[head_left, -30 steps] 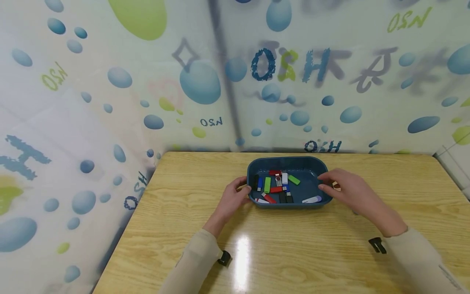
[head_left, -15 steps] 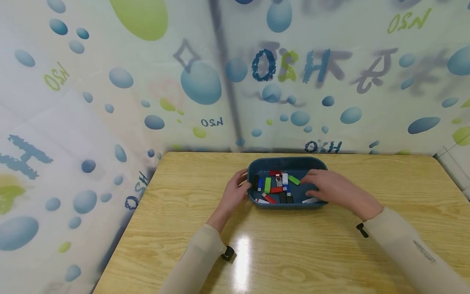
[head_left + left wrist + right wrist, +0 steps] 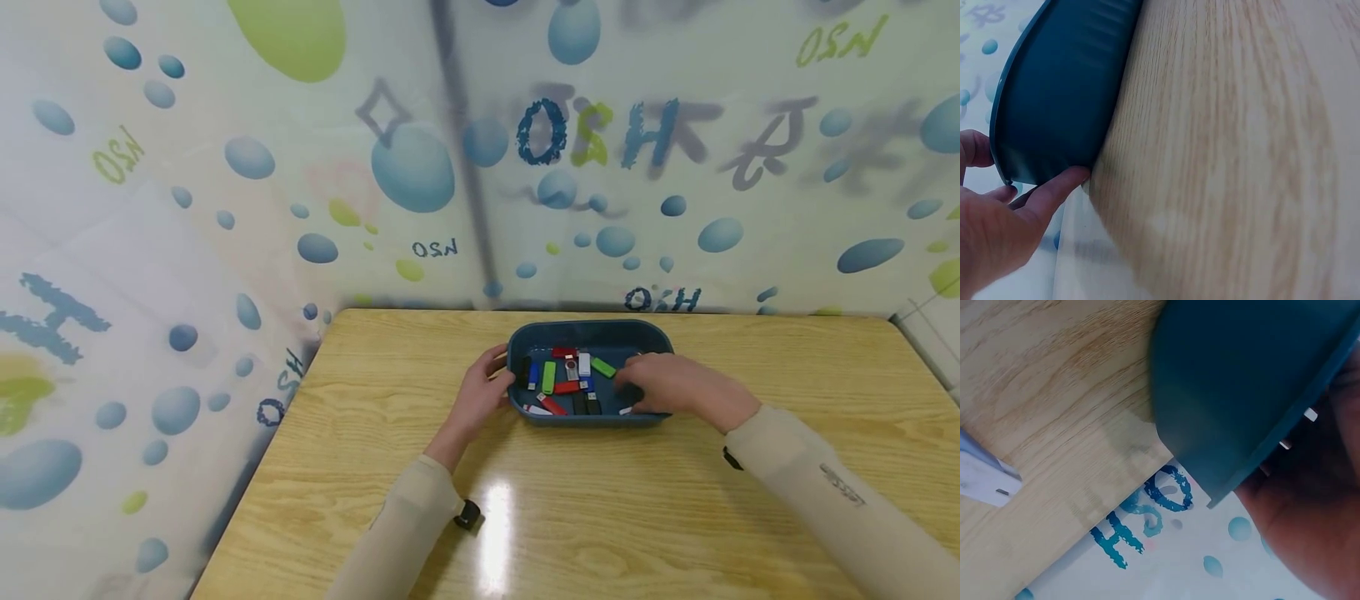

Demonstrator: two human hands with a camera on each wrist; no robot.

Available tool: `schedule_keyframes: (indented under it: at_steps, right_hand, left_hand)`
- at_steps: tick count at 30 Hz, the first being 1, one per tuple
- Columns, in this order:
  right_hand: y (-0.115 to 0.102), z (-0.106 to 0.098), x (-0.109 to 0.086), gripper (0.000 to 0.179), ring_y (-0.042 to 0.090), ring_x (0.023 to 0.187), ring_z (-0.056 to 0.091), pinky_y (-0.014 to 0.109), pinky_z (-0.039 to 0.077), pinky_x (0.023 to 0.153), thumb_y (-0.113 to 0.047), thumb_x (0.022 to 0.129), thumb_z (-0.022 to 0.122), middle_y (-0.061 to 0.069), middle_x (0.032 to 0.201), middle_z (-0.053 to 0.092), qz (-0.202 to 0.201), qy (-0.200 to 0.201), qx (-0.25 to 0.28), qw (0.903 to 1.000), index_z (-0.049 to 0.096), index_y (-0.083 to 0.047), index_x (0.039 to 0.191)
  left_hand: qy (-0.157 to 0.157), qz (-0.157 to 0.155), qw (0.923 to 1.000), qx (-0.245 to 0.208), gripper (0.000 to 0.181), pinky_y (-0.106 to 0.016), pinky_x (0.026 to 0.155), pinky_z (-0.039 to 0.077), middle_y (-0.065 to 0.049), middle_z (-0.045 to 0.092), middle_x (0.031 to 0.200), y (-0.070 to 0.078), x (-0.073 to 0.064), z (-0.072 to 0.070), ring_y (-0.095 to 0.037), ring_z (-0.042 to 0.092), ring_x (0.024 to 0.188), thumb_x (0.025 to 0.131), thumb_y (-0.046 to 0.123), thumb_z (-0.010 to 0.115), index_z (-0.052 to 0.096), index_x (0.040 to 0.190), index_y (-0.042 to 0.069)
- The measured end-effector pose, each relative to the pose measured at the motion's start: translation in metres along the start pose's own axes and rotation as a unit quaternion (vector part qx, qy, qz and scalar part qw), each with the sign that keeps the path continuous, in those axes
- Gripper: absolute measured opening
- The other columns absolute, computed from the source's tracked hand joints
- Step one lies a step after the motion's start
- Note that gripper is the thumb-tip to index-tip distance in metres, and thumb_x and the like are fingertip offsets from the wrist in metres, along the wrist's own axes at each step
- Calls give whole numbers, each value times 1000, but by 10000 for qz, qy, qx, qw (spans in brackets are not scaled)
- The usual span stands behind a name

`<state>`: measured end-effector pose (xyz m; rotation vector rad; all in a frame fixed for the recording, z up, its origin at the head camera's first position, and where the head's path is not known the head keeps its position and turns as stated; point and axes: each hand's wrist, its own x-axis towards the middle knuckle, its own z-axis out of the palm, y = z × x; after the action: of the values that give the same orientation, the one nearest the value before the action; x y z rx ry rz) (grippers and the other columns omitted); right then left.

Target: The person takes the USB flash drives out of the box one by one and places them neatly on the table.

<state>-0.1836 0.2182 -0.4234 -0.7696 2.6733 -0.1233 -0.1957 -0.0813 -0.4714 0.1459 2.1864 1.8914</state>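
Note:
A dark blue plastic tray (image 3: 600, 421) lies on the table, holding several USB flash drives in red, green, blue, black and white. My left hand (image 3: 480, 390) grips the tray's left end, its thumb at the rim. In the left wrist view, fingers (image 3: 1060, 187) of that hand curve against the end wall. My right hand (image 3: 663, 383) reaches over the right end into the tray, fingers bent down. A white flash drive (image 3: 626, 411) shows only its tip beside the thumb. Whether the fingers pinch it is hidden. A green flash drive (image 3: 602, 367) lies just left of the right fingers.
The wooden table (image 3: 390, 400) meets a patterned wall covering (image 3: 405, 167) behind the tray. In the right wrist view, a white and lavender piece (image 3: 988, 481) with a small slot lies at the left side.
My right hand has moved left and down from the tray's right rim into its right part, covering most of the white flash drive. My left hand stays at the left end.

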Motion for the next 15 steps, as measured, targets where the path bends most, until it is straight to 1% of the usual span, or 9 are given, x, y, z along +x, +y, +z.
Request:
schedule_keyframes:
  at_steps: [6, 10, 12, 15]
  right_hand:
    - [-2, 2, 4, 31, 20, 94, 64, 45, 58, 90, -28, 86, 86, 3, 108, 68, 6, -125, -202, 9997, 77, -15, 113]
    - [-2, 3, 7, 28, 16, 84, 57, 39, 57, 83, -28, 86, 87, 0, 99, 63, -61, -99, -236, 9997, 76, -15, 108]
    - [-2, 4, 10, 27, 15, 82, 55, 37, 56, 81, -28, 86, 86, -1, 96, 61, -103, -88, -214, 9997, 75, -15, 107]
    - [-1, 6, 12, 26, 15, 83, 55, 37, 56, 82, -26, 88, 85, -1, 97, 61, -145, -92, -66, 9998, 75, -14, 108]
  left_hand:
    - [-42, 1, 10000, -69, 53, -51, 92, 58, -23, 47, 154, -3, 2, 0, -42, 55, 132, 102, 8, 52, 45, 155, 7]
    - [-93, -37, 9999, -51, 54, -53, 94, 56, -25, 44, 156, -2, 2, 0, -45, 53, 134, 103, 7, 51, 42, 156, 5]
    - [-116, -71, 9999, -35, 54, -55, 94, 56, -27, 42, 156, -1, 2, 0, -46, 52, 135, 103, 6, 50, 41, 156, 2]
    - [-124, -105, 9999, -57, 55, -56, 95, 55, -28, 41, 157, -1, 3, 0, -47, 51, 135, 103, 5, 50, 40, 157, 2]
